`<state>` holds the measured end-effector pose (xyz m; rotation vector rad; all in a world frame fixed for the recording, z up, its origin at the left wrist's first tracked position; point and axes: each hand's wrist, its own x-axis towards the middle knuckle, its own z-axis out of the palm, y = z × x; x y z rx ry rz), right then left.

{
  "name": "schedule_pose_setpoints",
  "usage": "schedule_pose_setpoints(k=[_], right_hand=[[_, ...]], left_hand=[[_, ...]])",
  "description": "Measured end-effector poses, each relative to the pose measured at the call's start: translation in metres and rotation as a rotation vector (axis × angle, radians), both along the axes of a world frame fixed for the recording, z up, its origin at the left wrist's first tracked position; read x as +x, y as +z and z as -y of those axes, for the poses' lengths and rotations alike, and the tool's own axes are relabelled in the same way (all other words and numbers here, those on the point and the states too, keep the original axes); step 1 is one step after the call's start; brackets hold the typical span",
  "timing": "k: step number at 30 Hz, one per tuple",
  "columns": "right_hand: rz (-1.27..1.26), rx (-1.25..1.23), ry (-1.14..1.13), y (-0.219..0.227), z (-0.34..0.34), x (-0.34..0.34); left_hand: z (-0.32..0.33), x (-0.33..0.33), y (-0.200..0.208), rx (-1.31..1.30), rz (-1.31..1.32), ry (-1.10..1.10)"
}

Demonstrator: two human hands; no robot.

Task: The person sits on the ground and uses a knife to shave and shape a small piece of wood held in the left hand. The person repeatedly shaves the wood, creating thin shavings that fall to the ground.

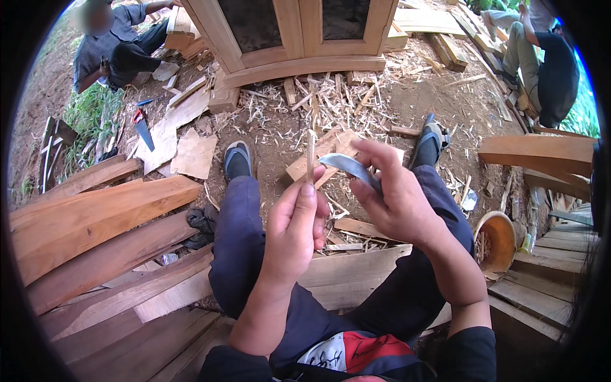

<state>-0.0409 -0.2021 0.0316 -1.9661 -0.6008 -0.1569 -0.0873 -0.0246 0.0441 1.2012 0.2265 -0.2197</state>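
Note:
My left hand (294, 216) is closed round the lower end of a thin, pale wooden stick (310, 153), which stands upright with the thumb along it. My right hand (401, 200) grips a knife with a curved grey blade (344, 164); its handle is hidden in the palm. The blade tip points left, close to the stick just above my left fingers. Whether the edge touches the wood I cannot tell. Below and beyond both hands, a wooden block (304, 168) lies on the ground between my feet.
A wooden cabinet (305, 71) stands ahead among wood shavings (267, 105). A handsaw (144, 130) lies at left near flat boards. Thick planks (102, 213) fill the left side. An orange-brown bucket (496, 239) lies at right. One person (114, 48) sits far left; others are far right.

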Motion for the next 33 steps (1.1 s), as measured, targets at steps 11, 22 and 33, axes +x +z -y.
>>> schedule_pose_setpoints(k=[11,22,33], right_hand=[[0.067,-0.135,0.113,0.016,-0.005,-0.006],[0.138,-0.076,0.09,0.011,-0.011,-0.005],[0.185,-0.057,-0.161,-0.002,-0.019,-0.002]], left_hand=[[-0.002,-0.008,0.006,0.098,0.098,0.013],[-0.006,-0.011,0.005,0.117,0.151,0.064],[0.0,-0.011,0.004,0.079,0.054,0.045]])
